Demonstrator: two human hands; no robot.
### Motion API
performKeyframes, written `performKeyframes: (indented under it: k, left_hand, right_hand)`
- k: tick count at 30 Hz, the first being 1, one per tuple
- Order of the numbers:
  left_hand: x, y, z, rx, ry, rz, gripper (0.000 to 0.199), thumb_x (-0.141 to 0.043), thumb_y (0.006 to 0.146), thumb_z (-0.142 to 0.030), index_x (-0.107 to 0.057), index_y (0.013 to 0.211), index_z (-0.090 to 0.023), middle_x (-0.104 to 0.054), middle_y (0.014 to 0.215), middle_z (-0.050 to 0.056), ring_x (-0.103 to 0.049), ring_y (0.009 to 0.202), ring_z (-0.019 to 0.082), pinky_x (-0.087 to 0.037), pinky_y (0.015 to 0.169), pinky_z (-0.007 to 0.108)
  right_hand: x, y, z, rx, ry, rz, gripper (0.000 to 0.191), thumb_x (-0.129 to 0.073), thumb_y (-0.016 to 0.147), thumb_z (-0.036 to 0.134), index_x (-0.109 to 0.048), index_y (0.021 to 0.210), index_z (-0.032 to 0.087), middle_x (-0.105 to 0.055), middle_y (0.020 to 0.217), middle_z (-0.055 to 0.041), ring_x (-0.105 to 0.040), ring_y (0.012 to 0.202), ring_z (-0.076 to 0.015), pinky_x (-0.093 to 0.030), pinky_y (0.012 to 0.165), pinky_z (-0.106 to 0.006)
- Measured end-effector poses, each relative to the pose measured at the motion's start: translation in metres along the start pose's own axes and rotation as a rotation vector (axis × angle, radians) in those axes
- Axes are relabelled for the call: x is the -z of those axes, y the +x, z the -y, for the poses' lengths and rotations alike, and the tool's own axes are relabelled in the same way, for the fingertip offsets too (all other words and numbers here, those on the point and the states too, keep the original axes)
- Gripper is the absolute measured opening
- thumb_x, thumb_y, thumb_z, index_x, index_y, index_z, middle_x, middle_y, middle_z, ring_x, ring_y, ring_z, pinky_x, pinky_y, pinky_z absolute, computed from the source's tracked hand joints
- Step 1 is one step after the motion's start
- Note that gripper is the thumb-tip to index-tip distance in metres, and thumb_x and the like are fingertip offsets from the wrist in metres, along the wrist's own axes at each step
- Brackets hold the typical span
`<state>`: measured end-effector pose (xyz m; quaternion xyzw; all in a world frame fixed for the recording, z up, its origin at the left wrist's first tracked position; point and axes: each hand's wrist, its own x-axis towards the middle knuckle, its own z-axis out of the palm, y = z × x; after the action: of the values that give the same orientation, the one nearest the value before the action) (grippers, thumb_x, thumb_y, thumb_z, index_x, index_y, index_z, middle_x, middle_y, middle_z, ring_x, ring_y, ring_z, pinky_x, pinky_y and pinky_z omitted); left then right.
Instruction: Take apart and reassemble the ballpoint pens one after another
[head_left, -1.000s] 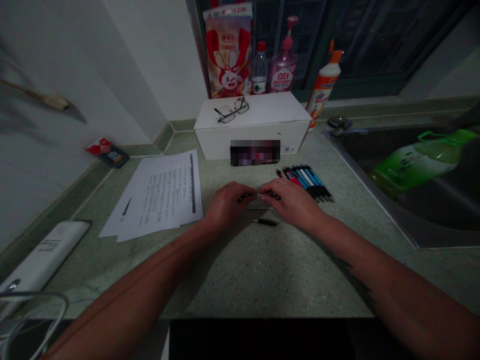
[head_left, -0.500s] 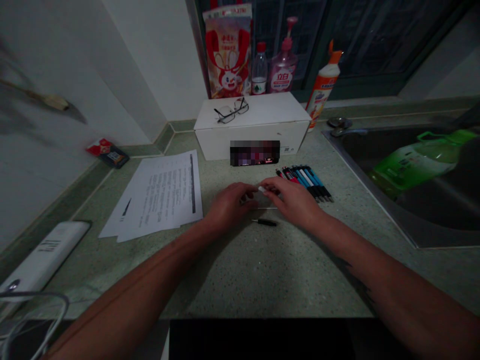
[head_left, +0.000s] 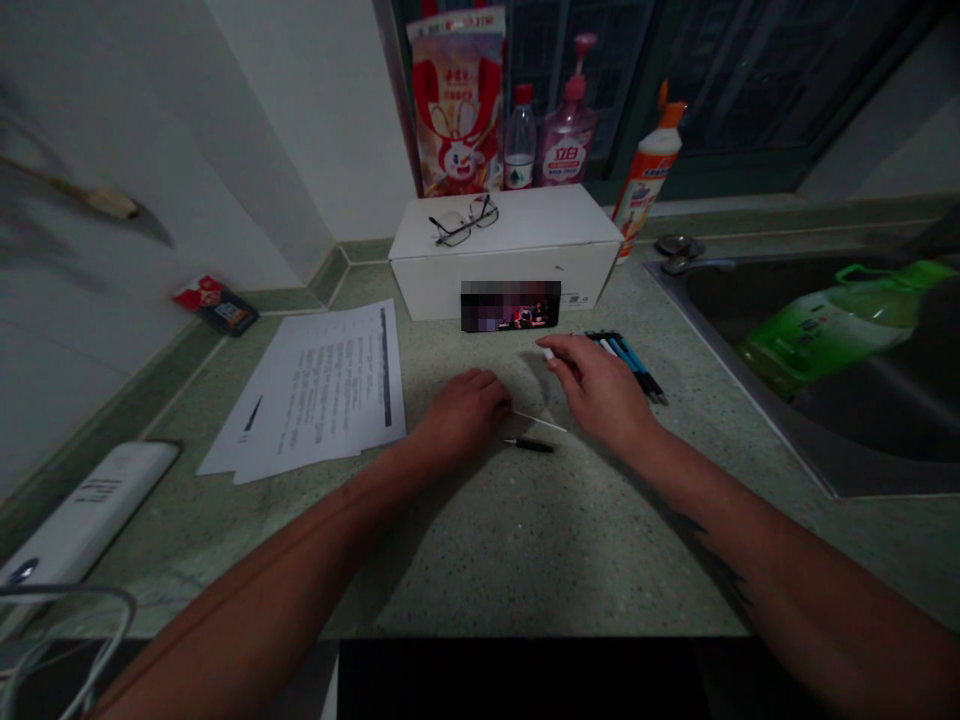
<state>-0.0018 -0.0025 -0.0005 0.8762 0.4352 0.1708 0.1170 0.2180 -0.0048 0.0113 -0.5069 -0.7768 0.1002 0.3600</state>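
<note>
My right hand (head_left: 604, 385) is raised a little over the counter, its thumb and fingers pinched on a small white piece (head_left: 548, 354), perhaps part of a pen; most of it is hidden. Curled low over the counter is my left hand (head_left: 466, 412), with a thin white pen refill (head_left: 540, 422) sticking out from its fingertips towards the right. Just below the refill lies a short black pen part (head_left: 533, 446) with a pointed metal tip. Several click pens (head_left: 630, 365) in blue, white and black lie in a row, partly behind my right hand.
A white box (head_left: 502, 250) carrying glasses (head_left: 465, 222) stands at the back, with a phone (head_left: 510, 307) leaning on it. Printed sheets (head_left: 322, 390) lie left, beyond a white device (head_left: 97, 510). The sink (head_left: 750, 420) at right holds a green bottle (head_left: 832, 325).
My right hand has moved right and slightly up, away from my left, with the white piece. My left hand has closed in, and the refill now slants down to the right from its fingertips.
</note>
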Motion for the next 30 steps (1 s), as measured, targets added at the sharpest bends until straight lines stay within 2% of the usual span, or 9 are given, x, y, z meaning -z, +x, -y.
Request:
performKeyframes:
  k: [4, 8, 14, 20, 24, 28, 30]
  left_hand:
    - [-0.001, 0.000, 0.005, 0.140, -0.049, -0.167, 0.013, -0.057, 0.096, -0.015, -0.067, 0.090, -0.021, -0.071, 0.092, 0.007, -0.063, 0.089, 0.026, -0.052, 0.086, 0.044]
    - [0.004, 0.000, 0.008, 0.200, -0.099, -0.333, 0.016, -0.053, 0.097, -0.019, -0.063, 0.086, -0.023, -0.070, 0.089, 0.008, -0.061, 0.087, 0.027, -0.051, 0.081, 0.044]
    - [0.008, 0.000, 0.007, 0.297, -0.091, -0.350, 0.016, -0.051, 0.095, -0.020, -0.061, 0.083, -0.024, -0.069, 0.088, 0.010, -0.061, 0.087, 0.030, -0.049, 0.081, 0.046]
    - [0.005, 0.000, 0.010, 0.247, -0.048, -0.360, 0.018, -0.050, 0.094, -0.020, -0.062, 0.082, -0.024, -0.069, 0.086, 0.010, -0.060, 0.083, 0.030, -0.049, 0.077, 0.046]
    - [0.003, 0.000, 0.012, 0.189, -0.015, -0.383, 0.019, -0.052, 0.096, -0.018, -0.065, 0.083, -0.023, -0.070, 0.085, 0.008, -0.061, 0.082, 0.028, -0.050, 0.075, 0.044]
    - [0.001, -0.001, 0.011, 0.086, 0.005, -0.361, 0.015, -0.056, 0.098, -0.017, -0.067, 0.090, -0.022, -0.071, 0.086, 0.006, -0.063, 0.085, 0.026, -0.052, 0.081, 0.044]
    - [0.001, -0.003, 0.008, 0.016, 0.019, -0.398, 0.009, -0.061, 0.097, -0.018, -0.068, 0.102, -0.021, -0.073, 0.097, 0.008, -0.065, 0.095, 0.027, -0.052, 0.088, 0.047]
  right_hand:
    - [0.000, 0.000, -0.003, 0.007, -0.038, 0.028, 0.034, -0.046, 0.101, 0.017, -0.072, 0.122, 0.022, -0.073, 0.115, -0.0128, -0.067, 0.108, -0.0292, -0.053, 0.094, -0.045]
    - [0.000, 0.000, -0.005, 0.004, -0.040, 0.024, 0.034, -0.046, 0.101, 0.016, -0.072, 0.122, 0.021, -0.072, 0.115, -0.0134, -0.067, 0.108, -0.0294, -0.053, 0.094, -0.045]
    - [-0.002, 0.000, -0.005, 0.032, -0.038, 0.014, 0.034, -0.048, 0.100, 0.015, -0.073, 0.122, 0.020, -0.072, 0.114, -0.0134, -0.067, 0.107, -0.0294, -0.053, 0.093, -0.047]
    - [-0.001, 0.000, -0.002, 0.068, -0.061, 0.047, 0.033, -0.048, 0.101, 0.014, -0.074, 0.120, 0.022, -0.072, 0.111, -0.0120, -0.067, 0.108, -0.0290, -0.053, 0.094, -0.046]
    - [0.000, -0.001, -0.001, 0.101, -0.101, 0.133, 0.037, -0.046, 0.102, 0.014, -0.072, 0.128, 0.023, -0.071, 0.112, -0.0114, -0.066, 0.107, -0.0278, -0.053, 0.092, -0.042]
    - [-0.001, -0.003, 0.000, 0.162, -0.109, 0.277, 0.045, -0.045, 0.101, 0.011, -0.068, 0.137, 0.028, -0.071, 0.118, -0.0096, -0.067, 0.107, -0.0261, -0.053, 0.091, -0.040]
    - [-0.003, -0.003, 0.001, 0.169, -0.094, 0.303, 0.047, -0.046, 0.099, 0.008, -0.069, 0.135, 0.029, -0.071, 0.119, -0.0091, -0.067, 0.107, -0.0259, -0.054, 0.090, -0.040]
